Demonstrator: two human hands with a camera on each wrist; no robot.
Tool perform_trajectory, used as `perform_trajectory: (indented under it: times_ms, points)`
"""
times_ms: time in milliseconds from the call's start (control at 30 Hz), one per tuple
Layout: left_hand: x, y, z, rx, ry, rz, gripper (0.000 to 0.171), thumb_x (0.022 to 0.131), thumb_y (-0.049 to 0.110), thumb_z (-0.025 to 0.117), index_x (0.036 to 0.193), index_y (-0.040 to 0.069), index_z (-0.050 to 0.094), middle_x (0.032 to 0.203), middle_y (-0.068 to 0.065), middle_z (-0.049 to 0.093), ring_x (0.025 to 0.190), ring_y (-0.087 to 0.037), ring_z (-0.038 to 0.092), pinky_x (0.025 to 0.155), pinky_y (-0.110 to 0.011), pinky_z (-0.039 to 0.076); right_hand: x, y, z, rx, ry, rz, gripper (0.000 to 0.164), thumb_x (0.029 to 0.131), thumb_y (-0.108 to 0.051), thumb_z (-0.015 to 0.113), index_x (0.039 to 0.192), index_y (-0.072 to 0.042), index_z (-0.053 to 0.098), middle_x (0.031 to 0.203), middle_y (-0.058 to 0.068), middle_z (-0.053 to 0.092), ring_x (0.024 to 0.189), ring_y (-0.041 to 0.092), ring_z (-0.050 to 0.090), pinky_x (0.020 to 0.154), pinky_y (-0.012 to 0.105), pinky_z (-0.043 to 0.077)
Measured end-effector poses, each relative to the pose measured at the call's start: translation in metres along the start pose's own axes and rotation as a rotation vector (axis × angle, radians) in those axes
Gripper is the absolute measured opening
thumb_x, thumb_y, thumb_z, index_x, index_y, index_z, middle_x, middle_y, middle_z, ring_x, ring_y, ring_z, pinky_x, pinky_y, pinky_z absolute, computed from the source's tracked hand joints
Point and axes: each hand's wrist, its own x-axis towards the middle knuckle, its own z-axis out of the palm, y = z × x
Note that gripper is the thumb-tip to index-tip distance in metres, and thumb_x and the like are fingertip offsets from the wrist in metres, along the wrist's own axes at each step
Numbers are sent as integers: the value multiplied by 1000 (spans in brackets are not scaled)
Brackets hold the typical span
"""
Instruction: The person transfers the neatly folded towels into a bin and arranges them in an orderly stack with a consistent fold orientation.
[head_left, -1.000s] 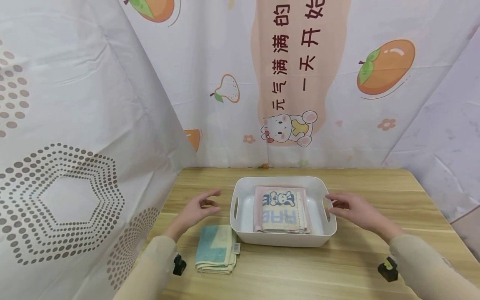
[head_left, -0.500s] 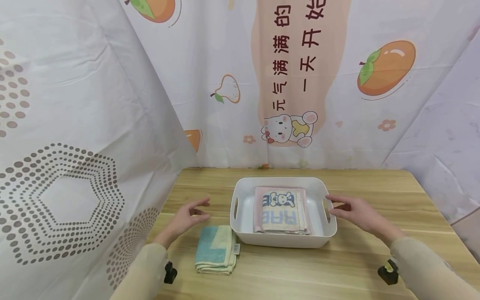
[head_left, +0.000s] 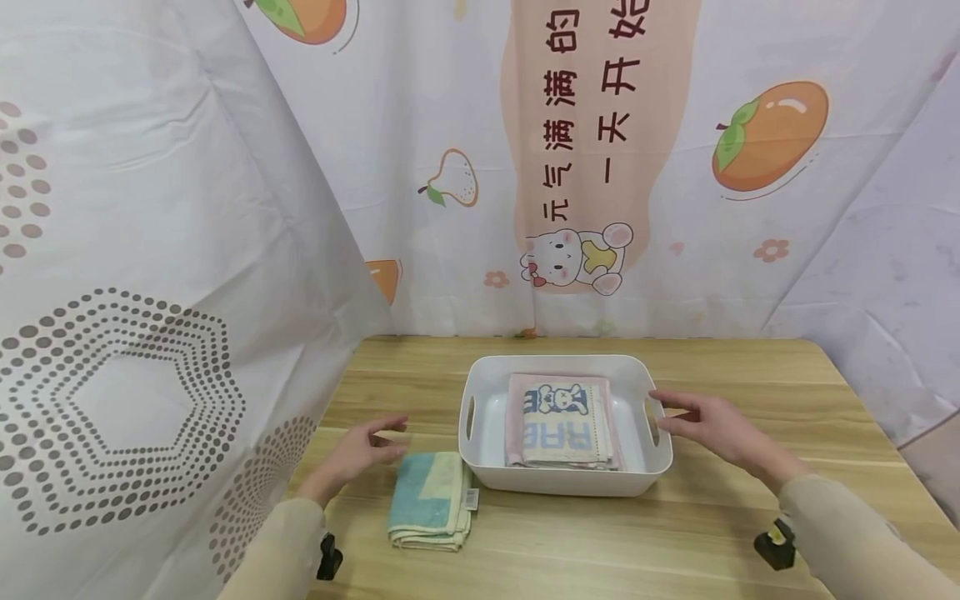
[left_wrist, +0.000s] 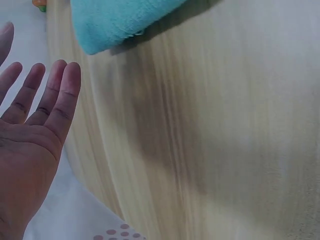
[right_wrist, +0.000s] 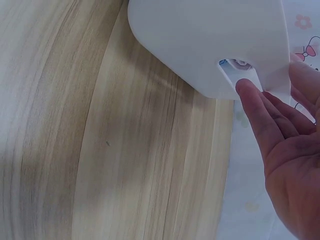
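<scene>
A white plastic basket (head_left: 562,481) with handle cutouts stands on the wooden table. In it lies a folded pink towel (head_left: 517,417) beneath a folded cream towel with a blue bear design (head_left: 562,421). My right hand (head_left: 708,423) pinches the basket's right rim by the handle cutout; in the right wrist view fingers (right_wrist: 257,107) lie against the outer wall. My left hand (head_left: 358,454) hovers left of the basket, beside a folded blue-and-cream towel (head_left: 427,496), its fingers loosely extended and holding nothing. The left wrist view shows its bare palm (left_wrist: 30,150) and a blue towel corner (left_wrist: 115,22).
Behind the table (head_left: 600,550) hangs a white curtain (head_left: 457,267) with printed fruit and lettering. Another curtain (head_left: 150,400) with dotted hexagons borders the left side. A small white label (head_left: 471,499) sticks out from the blue-and-cream towel.
My left hand has drawn away from the basket, leftward and toward me, to beside the blue-and-cream towel. My right hand and the basket stay in place.
</scene>
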Motion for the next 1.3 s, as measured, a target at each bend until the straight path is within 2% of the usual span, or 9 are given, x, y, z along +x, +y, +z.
perform_trajectory:
  times_ms: [100, 267, 433, 600, 833, 967, 1300]
  points:
    - [-2, -2, 2, 5, -10, -13, 60, 83, 24, 71, 136, 11, 47, 132, -14, 48, 103, -29, 56, 80, -41, 51, 0, 0, 0, -3, -2, 2, 56, 86, -38, 65, 135, -16, 50, 129, 17, 53, 98, 20, 62, 78, 38, 52]
    - [-4, -6, 4, 44, -8, -49, 58, 84, 24, 70, 136, 13, 48, 131, -10, 49, 104, -27, 55, 78, -40, 51, -1, -2, -1, -14, -4, 6, 56, 86, -40, 64, 135, -17, 50, 129, 16, 53, 99, 20, 62, 78, 37, 52]
    - [-4, -11, 4, 83, -36, -48, 58, 84, 25, 70, 136, 12, 48, 131, -13, 50, 108, -32, 53, 81, -42, 49, -1, -4, -1, -15, -8, 8, 56, 87, -39, 64, 136, -17, 50, 131, 16, 52, 102, 22, 60, 79, 35, 52]
    - [-3, -17, 5, 59, -77, -41, 60, 84, 24, 70, 137, 8, 45, 132, -17, 48, 109, -34, 52, 82, -41, 49, -1, -2, 0, -16, -9, 13, 57, 87, -40, 63, 136, -16, 49, 130, 16, 52, 104, 24, 59, 80, 35, 51]
    - [-4, -17, 7, 7, -123, -68, 62, 83, 23, 71, 135, 0, 44, 131, -23, 47, 92, -24, 60, 72, -38, 52, 0, -1, 1, -15, -10, 23, 56, 86, -41, 64, 136, -19, 50, 130, 14, 53, 107, 25, 57, 82, 37, 51]
    - [-5, -17, 10, -16, -131, -84, 63, 83, 21, 71, 135, -2, 43, 129, -23, 47, 91, -22, 59, 71, -39, 52, 1, -1, 1, -18, -9, 24, 55, 86, -40, 64, 136, -20, 50, 131, 14, 52, 108, 25, 57, 82, 38, 50]
    - [-1, -23, 12, 8, -133, -116, 61, 80, 24, 74, 132, 4, 50, 118, -15, 51, 85, -21, 59, 67, -36, 52, 1, -1, 1, -4, -15, 21, 56, 87, -38, 64, 136, -18, 49, 134, 13, 49, 112, 27, 55, 84, 39, 50]
